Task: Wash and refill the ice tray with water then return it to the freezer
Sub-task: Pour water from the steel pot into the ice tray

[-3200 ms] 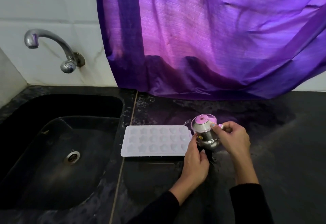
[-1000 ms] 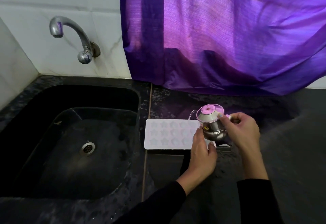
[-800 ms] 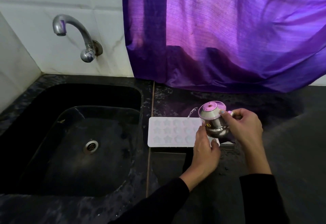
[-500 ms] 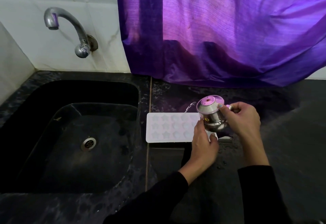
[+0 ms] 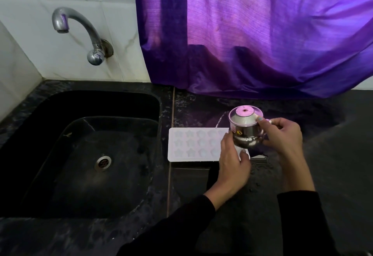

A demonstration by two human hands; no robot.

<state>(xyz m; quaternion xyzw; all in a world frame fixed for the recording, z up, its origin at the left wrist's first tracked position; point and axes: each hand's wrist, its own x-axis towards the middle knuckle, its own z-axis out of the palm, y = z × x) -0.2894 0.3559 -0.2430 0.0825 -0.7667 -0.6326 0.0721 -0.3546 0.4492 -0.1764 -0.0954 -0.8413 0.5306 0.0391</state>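
Little has moved: right hand (image 5: 282, 134) still grips a tilted steel kettle (image 5: 245, 130), pouring water into the white ice tray (image 5: 193, 144) just right of the sink (image 5: 96, 102). Left hand (image 5: 232, 163) pinches the tray's edge. Refilling underway; next, shift the stream to unfilled cells.

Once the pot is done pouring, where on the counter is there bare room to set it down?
Bare counter lies right of the right hand, between curtain hem and front edge. Another bare patch sits in front of the tray, beside the sink. It is crowded at the tray's right end, where the left hand and the pot meet.
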